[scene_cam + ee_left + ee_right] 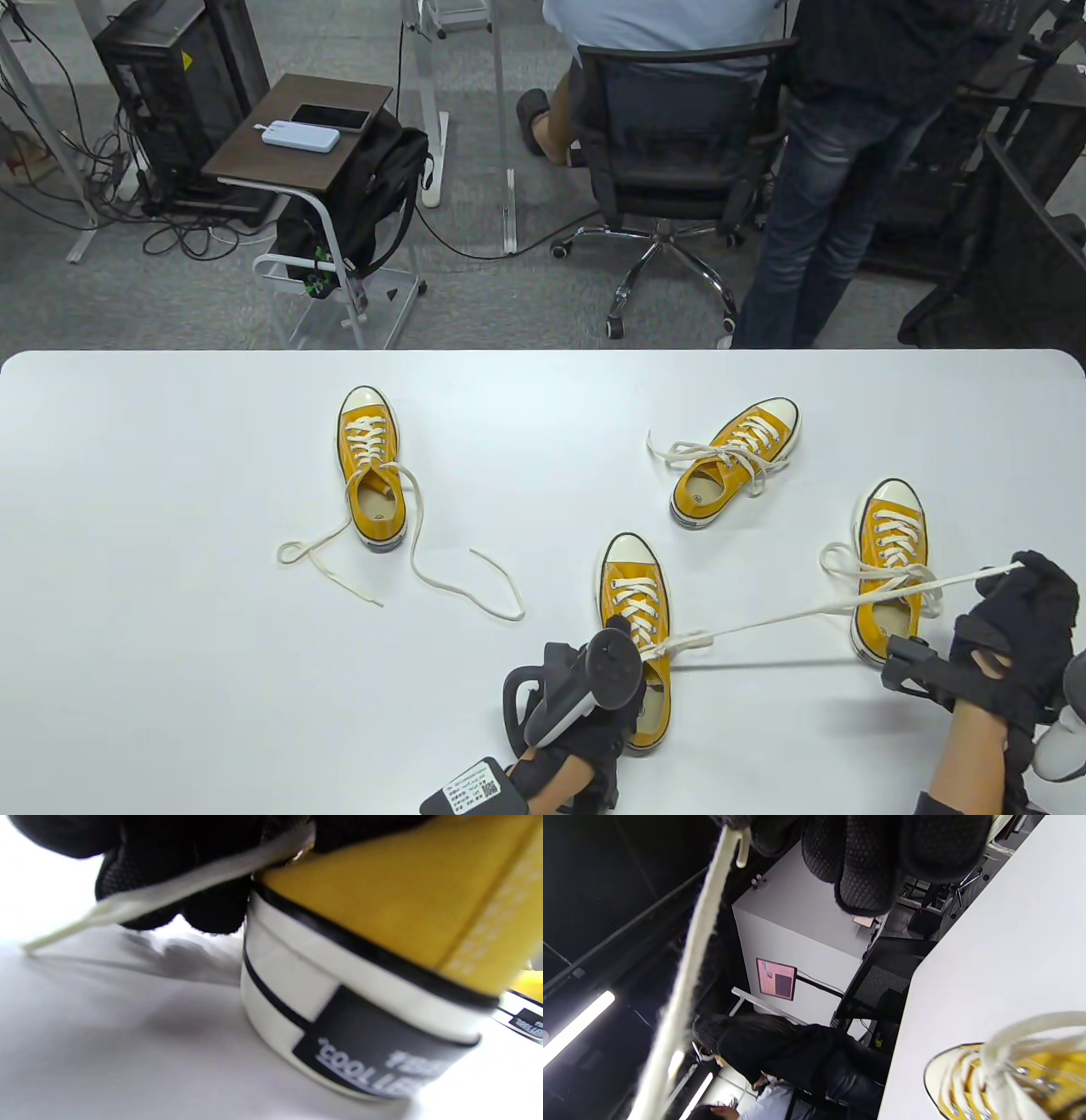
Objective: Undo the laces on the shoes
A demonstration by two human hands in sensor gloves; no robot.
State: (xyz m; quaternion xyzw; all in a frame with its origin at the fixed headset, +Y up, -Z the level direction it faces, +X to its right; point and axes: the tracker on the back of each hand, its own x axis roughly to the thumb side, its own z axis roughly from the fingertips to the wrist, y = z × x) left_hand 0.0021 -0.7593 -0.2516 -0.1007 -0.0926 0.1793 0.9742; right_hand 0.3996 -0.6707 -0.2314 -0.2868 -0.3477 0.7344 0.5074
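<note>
Table view: we are untying the near middle shoe [636, 628]; our left hand [585, 713] is resting on its heel end, though we cannot tell how those fingers are lying; our right hand [1014, 624], clenched on the lace [814, 609], is drawing it taut rightward; next we are needing a longer pull, then the bowed near-right shoe [889, 564].

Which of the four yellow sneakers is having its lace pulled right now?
The near-centre sneaker under the left hand. Its lace runs taut to the right hand; the other three sneakers go untouched.
</note>
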